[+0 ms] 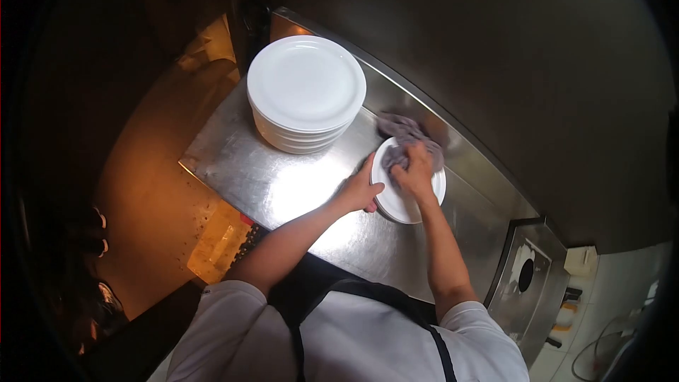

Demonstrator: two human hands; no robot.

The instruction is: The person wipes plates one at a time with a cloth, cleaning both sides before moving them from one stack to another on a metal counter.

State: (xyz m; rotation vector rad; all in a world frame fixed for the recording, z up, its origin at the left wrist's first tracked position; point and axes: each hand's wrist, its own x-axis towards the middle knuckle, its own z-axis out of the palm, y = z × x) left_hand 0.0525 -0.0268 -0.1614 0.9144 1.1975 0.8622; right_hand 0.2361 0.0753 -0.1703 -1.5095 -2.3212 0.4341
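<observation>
A white plate (399, 201), with what looks like another beneath it, is over the steel counter (283, 184). My left hand (359, 187) grips its left edge, thumb on top and fingers underneath. In my right hand (416, 166) is a crumpled grey-purple cloth (403, 127), pressed on the plate's upper part; some of it hangs past the far rim. Left of the plate and farther back stands a tall stack of white plates (304, 85), touched by neither hand.
A raised steel ledge (453, 134) runs along the counter's back. At the right is a steel unit (523, 276) with a dark round opening. Shoes (106, 297) of a person show on the floor at the lower left.
</observation>
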